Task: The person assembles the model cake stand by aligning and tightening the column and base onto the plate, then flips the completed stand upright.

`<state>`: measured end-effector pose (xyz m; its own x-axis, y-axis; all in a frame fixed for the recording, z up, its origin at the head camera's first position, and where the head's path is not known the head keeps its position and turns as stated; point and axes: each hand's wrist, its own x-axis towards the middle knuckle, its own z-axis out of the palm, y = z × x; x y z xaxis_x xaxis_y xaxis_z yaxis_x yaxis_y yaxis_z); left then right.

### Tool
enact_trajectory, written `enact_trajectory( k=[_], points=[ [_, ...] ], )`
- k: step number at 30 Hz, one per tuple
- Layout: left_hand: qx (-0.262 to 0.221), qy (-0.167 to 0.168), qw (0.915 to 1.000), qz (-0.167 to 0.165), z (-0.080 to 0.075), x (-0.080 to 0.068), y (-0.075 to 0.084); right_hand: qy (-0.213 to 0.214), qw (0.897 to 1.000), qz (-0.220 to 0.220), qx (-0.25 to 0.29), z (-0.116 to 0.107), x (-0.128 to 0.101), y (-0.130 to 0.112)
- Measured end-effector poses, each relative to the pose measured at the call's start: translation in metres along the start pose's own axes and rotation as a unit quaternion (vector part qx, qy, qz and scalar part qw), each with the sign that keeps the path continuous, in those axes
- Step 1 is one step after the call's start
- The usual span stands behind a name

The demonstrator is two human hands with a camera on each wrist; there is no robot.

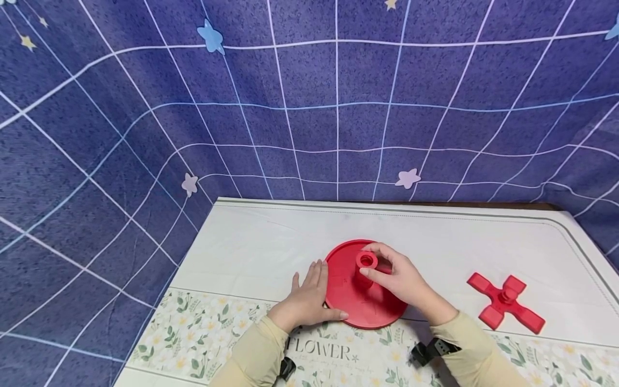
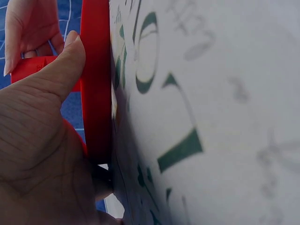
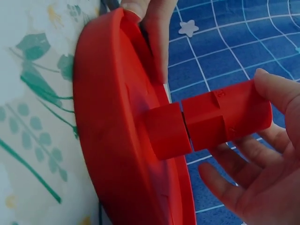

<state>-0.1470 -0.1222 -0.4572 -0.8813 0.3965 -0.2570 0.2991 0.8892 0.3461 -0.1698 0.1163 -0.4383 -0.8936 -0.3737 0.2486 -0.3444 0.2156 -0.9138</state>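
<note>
Low centre of the head view: round red plastic disc [image 1: 360, 301] flat on the floral-cloth counter [image 1: 459, 236]. Short red plastic tube [image 1: 366, 264] upright on the disc's hub, pinched in the right hand [image 1: 403, 279] grip. Left hand [image 1: 309, 295] flat, fingers straight, thumb pressing the disc's rim (left edge). Red plastic cross piece [image 1: 505, 301] apart, lower right.

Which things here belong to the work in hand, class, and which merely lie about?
In hand: red round base, steadied by left hand; red tube, held by right hand on the base's hub.
Lying about: red cross-shaped piece; floral tablecloth.
</note>
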Motion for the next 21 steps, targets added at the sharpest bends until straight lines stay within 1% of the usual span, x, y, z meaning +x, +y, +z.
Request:
enact_trajectory(
  k=[1, 3, 5, 9, 12, 14, 16, 21],
  points=[
    [0.0, -0.001, 1.0, 0.001, 0.001, 0.0, 0.0, 0.006, 1.0, 0.004, -0.003, 0.001, 0.0, 0.0],
    [-0.002, -0.001, 1.0, 0.002, 0.001, 0.001, 0.0, 0.015, 1.0, 0.007, -0.012, 0.003, -0.001, 0.009],
    [-0.001, 0.0, 1.0, 0.002, 0.002, 0.001, 0.0, 0.024, 0.999, 0.008, -0.023, 0.004, -0.002, 0.01],
    [0.003, 0.002, 1.0, 0.0, 0.001, 0.001, 0.0, 0.039, 0.998, 0.013, -0.047, 0.007, -0.004, -0.001],
    [0.005, 0.003, 1.0, 0.0, 0.001, 0.001, 0.0, 0.045, 0.997, 0.011, -0.054, 0.008, -0.006, -0.014],
    [0.005, 0.002, 1.0, -0.001, 0.001, 0.001, 0.0, 0.047, 0.997, 0.009, -0.057, 0.008, -0.006, -0.018],
    [0.006, 0.003, 1.0, -0.002, 0.001, 0.001, 0.0, 0.048, 0.997, 0.009, -0.058, 0.009, -0.006, -0.016],
    [0.011, 0.004, 0.9999, -0.002, 0.001, 0.001, 0.0, 0.051, 0.997, 0.013, -0.06, 0.008, -0.004, 0.005]
  ],
)
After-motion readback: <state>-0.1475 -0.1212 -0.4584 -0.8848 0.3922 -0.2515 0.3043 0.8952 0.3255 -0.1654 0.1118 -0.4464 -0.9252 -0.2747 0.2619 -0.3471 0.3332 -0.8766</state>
